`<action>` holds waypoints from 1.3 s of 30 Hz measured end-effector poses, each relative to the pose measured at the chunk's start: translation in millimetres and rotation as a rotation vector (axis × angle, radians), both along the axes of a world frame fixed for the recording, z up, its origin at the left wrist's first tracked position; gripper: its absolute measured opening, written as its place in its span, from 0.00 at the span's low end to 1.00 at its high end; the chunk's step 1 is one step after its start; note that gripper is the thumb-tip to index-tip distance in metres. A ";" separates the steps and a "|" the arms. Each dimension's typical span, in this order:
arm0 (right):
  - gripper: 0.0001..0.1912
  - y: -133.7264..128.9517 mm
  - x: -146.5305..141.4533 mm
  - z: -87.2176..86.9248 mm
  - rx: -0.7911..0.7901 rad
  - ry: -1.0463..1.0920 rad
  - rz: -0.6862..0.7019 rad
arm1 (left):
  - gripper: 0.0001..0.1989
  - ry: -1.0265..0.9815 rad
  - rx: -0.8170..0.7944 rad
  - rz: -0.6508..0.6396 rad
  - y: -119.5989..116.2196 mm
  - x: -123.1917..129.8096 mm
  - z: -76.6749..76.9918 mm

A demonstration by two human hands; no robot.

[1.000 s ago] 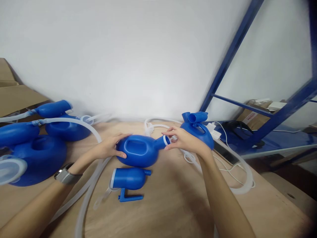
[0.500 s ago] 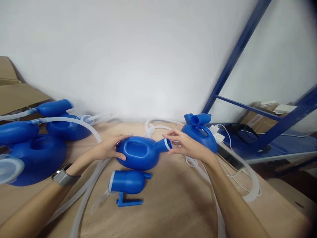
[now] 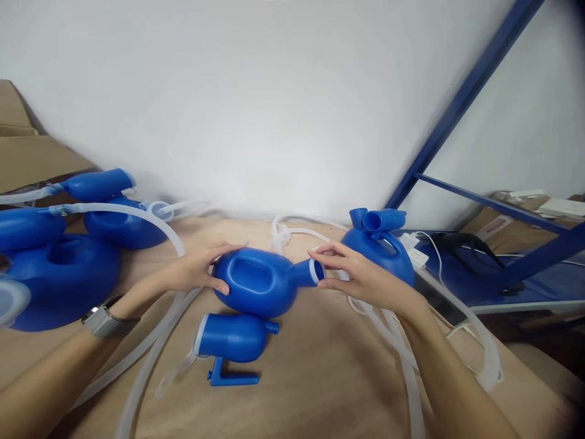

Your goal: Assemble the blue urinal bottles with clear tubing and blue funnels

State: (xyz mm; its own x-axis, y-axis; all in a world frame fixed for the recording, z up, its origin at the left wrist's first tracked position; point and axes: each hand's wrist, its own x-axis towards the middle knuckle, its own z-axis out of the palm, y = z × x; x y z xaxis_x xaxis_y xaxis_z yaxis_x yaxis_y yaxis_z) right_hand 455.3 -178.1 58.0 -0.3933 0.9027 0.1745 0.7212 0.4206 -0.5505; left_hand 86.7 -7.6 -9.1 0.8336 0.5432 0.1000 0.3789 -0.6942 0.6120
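Note:
A blue plastic urinal bottle (image 3: 256,283) lies on its side, its recessed handle facing up and its neck pointing right. My left hand (image 3: 201,268) grips its rounded left end between thumb and fingers. At the neck, my right hand (image 3: 350,271) has thumb and fingertips on the rim around a white ring (image 3: 313,272). Just in front of the bottle lies a blue cylindrical part (image 3: 235,337) with a white rim and a clear strap. Against it rests a blue L-shaped handle (image 3: 233,379).
More blue bottles stand at left (image 3: 82,286) and right (image 3: 381,247), with pale hoses (image 3: 155,347) looping across the brown table covering (image 3: 311,390). A phone (image 3: 441,305) and a white power adapter (image 3: 415,250) lie at right by a blue metal frame (image 3: 466,110). A cardboard box (image 3: 41,158) sits at far left.
The view has shifted slightly, so the scene's right side appears farther right. The bottle's mouth is turned a little more toward me. Both hands keep their places on the bottle.

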 end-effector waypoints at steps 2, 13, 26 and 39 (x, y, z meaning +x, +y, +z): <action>0.25 0.8 0.0 -2.3 0.042 0.009 -0.005 | 0.49 0.010 0.014 -0.003 0.4 0.1 0.1; 0.20 -9.2 -17.5 -7.5 0.093 0.091 -0.126 | 0.49 -0.016 0.098 0.020 2.8 4.4 1.9; 0.18 -2.0 -33.2 -13.4 0.093 0.044 -0.398 | 0.52 0.046 0.124 0.074 -2.3 10.0 9.5; 0.36 23.8 -38.0 -42.0 0.143 0.377 -0.090 | 0.50 -0.030 0.083 -0.048 -7.6 19.2 3.6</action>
State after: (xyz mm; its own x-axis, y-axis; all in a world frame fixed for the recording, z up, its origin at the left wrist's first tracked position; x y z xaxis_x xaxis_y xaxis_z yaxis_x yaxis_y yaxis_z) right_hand 417.4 -154.2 16.0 -0.1980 0.8870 0.4173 0.5175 0.4561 -0.7240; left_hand 105.9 -15.2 -5.5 0.8543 0.4917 0.1686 0.3264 -0.7598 0.5623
